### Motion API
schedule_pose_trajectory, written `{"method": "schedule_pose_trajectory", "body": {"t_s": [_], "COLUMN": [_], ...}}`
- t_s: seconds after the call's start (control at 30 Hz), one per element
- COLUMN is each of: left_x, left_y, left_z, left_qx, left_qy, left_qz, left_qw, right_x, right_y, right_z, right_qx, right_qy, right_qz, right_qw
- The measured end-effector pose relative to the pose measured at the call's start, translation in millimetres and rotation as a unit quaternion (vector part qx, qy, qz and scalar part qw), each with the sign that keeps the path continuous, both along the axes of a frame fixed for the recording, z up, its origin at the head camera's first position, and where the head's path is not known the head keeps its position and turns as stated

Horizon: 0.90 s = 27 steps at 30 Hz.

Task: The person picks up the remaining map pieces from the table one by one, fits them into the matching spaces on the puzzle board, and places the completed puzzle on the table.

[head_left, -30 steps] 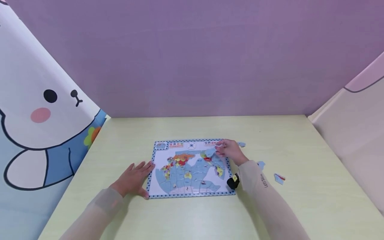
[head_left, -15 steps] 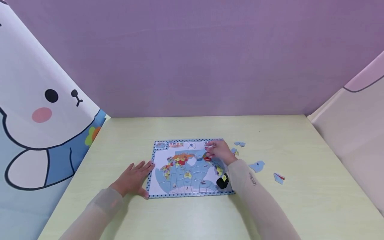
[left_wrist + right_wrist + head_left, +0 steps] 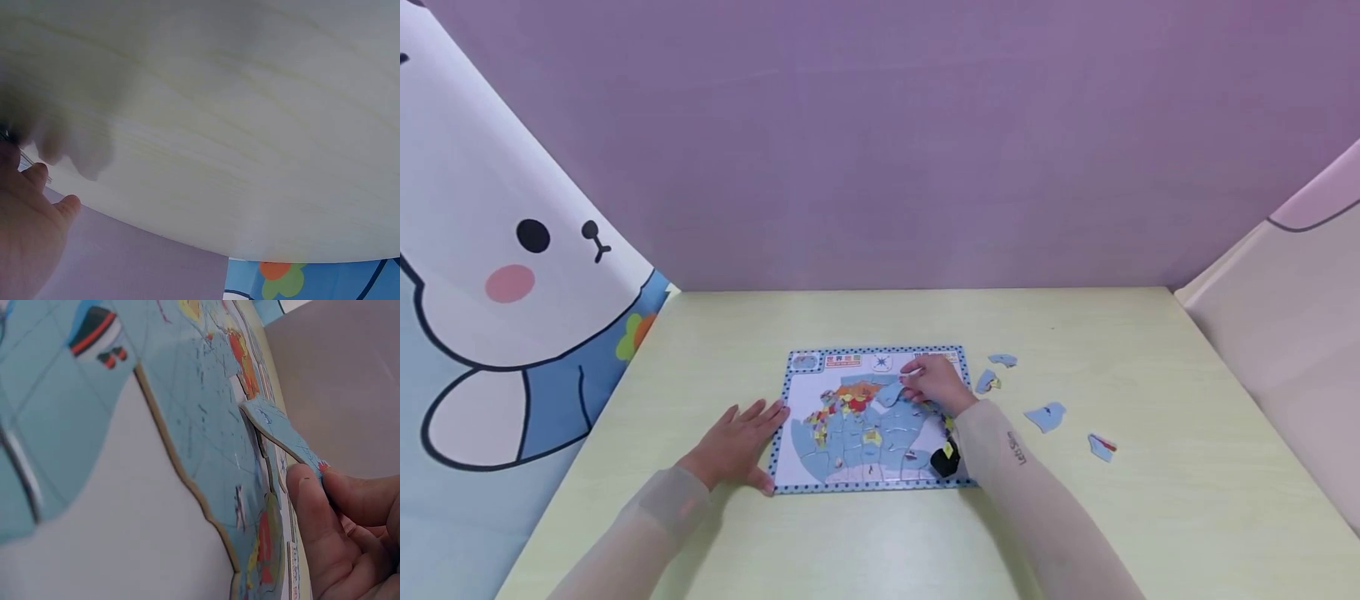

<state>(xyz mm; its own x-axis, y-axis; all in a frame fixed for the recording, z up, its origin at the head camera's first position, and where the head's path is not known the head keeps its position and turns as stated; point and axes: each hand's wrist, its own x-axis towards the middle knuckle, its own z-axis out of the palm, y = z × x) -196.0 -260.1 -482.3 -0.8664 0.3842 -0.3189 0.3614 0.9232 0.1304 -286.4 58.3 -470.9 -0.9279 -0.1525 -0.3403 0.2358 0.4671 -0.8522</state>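
Note:
A world-map puzzle board (image 3: 874, 417) with a blue dotted border lies flat on the pale table (image 3: 880, 533). My right hand (image 3: 931, 382) is over the board's upper right part and pinches a light blue puzzle piece (image 3: 891, 392) (image 3: 281, 434), held tilted just above the map. In the right wrist view my fingertips (image 3: 312, 506) grip that piece's edge. My left hand (image 3: 741, 442) lies flat with fingers spread on the table, touching the board's left edge. The left wrist view shows only the hand's (image 3: 25, 237) side and bare table.
Several loose pieces lie on the table right of the board: one (image 3: 1002, 360) near the top corner, one (image 3: 987, 382) beside it, a blue one (image 3: 1045, 416) and one with red (image 3: 1101, 447) farther right. A purple wall stands behind; cartoon panels flank both sides.
My right hand has carried the blue piece leftward across the board's top, from the upper right corner toward the middle. The left hand has stayed put.

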Motion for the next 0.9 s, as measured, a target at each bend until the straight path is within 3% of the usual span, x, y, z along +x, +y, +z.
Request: {"method": "schedule_pose_trajectory", "body": {"t_s": [0.9], "left_x": [0.3], "left_y": [-0.1], "left_z": [-1.6], "left_qx": [0.000], "left_qy": [0.000], "left_qz": [0.005], "left_qw": [1.0000], "right_x": [5.2], "right_y": [-8.0], "right_z": [1.3], "right_qx": [0.006], "right_qy": [0.002], "right_qz": [0.012], "right_qw": [0.9999]}}
